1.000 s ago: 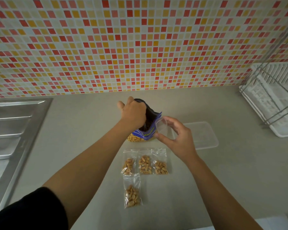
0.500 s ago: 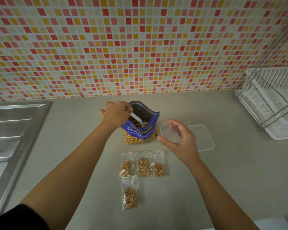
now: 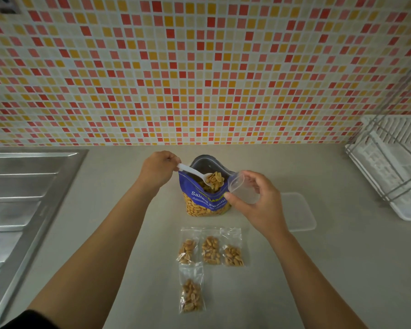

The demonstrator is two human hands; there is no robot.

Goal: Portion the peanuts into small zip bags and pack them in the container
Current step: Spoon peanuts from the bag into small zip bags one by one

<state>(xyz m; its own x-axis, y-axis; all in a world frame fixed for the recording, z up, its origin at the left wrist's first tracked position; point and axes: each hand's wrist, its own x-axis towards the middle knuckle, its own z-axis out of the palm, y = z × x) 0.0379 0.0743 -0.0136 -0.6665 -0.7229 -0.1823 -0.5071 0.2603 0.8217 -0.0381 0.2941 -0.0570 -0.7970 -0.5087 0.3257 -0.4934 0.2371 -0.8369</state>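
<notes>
- Mosaic tile wall (image 3: 199,67): red, orange and cream squares, fills the upper half of the frame
- Countertop (image 3: 342,269): plain grey, lower half of the frame, bears everything below
- Steel sink drainboard (image 3: 22,198): left edge, ridged
- White dish rack (image 3: 394,167): right edge, wire frame over a tray
- Container (image 3: 299,212): clear plastic, flat, right of centre, partly hidden behind the right wrist; nothing seen inside it
- Peanut bag (image 3: 205,200): blue, upright, centre of frame, mouth open, peanuts visible through its lower window
- Left hand (image 3: 158,168): left of the bag's mouth, fingers curled round the spoon's handle
- Right hand (image 3: 256,200): right of the bag, thumb and fingers pinching the empty zip bag
- Filled zip bags (image 3: 211,248): three side by side just below the peanut bag, a fourth (image 3: 191,290) lower, under the leftmost
- Empty zip bag (image 3: 242,188): clear, mouth turned toward the spoon
- White spoon (image 3: 192,171): bowl heaped with peanuts, over the peanut bag's mouth, just beside the empty zip bag
</notes>
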